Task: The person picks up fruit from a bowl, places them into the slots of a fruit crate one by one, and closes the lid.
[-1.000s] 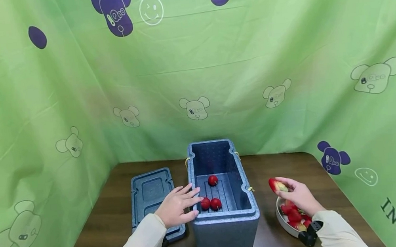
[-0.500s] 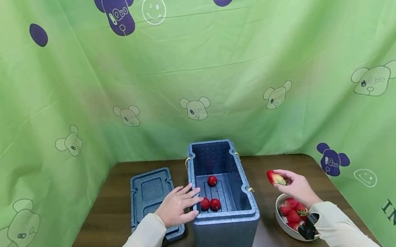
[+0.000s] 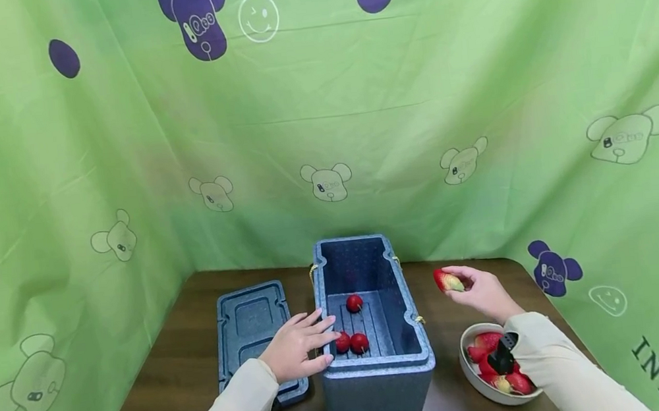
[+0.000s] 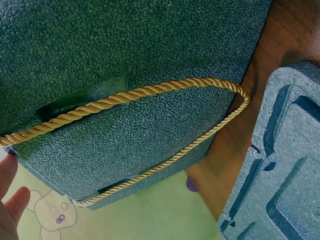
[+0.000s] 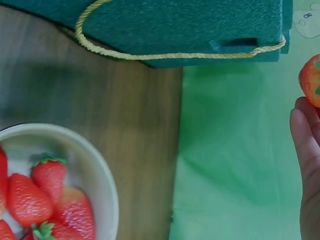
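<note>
A strawberry (image 3: 447, 281), red at the tip and pale yellow-green toward the stem end, is pinched in my right hand (image 3: 487, 292). That hand hovers between the foam box (image 3: 381, 394) and a white bowl (image 3: 469, 371) of strawberries (image 3: 519, 383). My left hand (image 3: 297, 347) rests with fingers spread on the box's left rim, holding nothing. Inside the blue-grey box lie three round red fruits (image 3: 354, 303) with short stems; their exact kind is unclear. In the right wrist view the held strawberry (image 5: 312, 80) shows only partly at the edge.
The box lid (image 3: 253, 315) lies on the wooden table (image 3: 170, 379) to the left, partly behind my left arm. Yellow rope handles (image 4: 165, 90) hang along the box's sides. A green printed cloth (image 3: 319, 100) encloses the table at the back and sides.
My right hand has lifted up and slightly left with the strawberry, away from the bowl. The left hand stays on the box rim.
</note>
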Available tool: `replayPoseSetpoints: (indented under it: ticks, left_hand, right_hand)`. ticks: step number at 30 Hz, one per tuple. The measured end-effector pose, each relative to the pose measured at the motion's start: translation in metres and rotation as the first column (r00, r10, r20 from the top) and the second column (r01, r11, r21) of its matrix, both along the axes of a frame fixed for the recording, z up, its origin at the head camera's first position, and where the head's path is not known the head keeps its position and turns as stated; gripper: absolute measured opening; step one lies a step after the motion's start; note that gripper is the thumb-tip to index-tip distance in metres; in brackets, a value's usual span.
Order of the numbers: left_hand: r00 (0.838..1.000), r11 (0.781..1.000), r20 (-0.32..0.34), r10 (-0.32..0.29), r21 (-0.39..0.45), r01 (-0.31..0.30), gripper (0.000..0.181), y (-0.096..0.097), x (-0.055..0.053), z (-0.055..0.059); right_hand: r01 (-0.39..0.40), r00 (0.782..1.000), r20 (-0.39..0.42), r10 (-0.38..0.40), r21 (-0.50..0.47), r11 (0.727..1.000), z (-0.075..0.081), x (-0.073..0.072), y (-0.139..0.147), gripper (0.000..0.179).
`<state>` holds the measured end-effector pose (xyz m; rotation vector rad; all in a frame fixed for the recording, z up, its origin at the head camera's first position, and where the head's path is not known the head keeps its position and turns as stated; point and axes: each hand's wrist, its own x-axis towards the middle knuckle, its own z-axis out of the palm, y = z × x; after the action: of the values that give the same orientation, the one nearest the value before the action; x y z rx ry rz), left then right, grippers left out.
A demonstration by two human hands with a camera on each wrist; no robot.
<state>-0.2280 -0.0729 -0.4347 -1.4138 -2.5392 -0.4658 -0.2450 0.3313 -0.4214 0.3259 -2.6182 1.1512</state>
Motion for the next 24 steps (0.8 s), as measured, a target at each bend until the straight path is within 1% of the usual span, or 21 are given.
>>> replayPoseSetpoints:
  ticks: [5, 10, 14, 21, 24]
  left_hand:
    - [1.000, 1.000, -0.013, -0.003, -0.001, 0.003, 0.042, -0.001, -0.001, -0.001]
    - [1.000, 1.000, -0.004, 0.008, -0.011, -0.008, 0.042, -0.002, -0.001, 0.000]
    - [1.000, 1.000, 0.001, 0.011, -0.016, -0.011, 0.041, -0.001, -0.001, -0.001]
    - [1.000, 1.000, -0.010, -0.011, 0.007, 0.011, 0.042, -0.002, -0.002, -0.004]
    - [1.000, 1.000, -0.016, -0.010, 0.009, 0.010, 0.043, -0.001, -0.002, -0.003]
  right_hand:
    - [-0.024, 1.000, -0.017, 0.025, 0.046, 0.999, 0.009, -0.011, -0.009, 0.040]
    - [-0.078, 0.997, 0.002, 0.078, 0.059, 0.995, 0.022, -0.024, -0.018, 0.042]
    - [-0.105, 0.995, 0.010, 0.104, 0.066, 0.992, 0.032, -0.035, -0.025, 0.044]
    - [-0.127, 0.992, -0.002, 0.128, 0.132, 0.983, 0.045, -0.052, -0.042, 0.044]
    - [-0.135, 0.991, 0.001, 0.136, 0.141, 0.981, 0.049, -0.060, -0.050, 0.044]
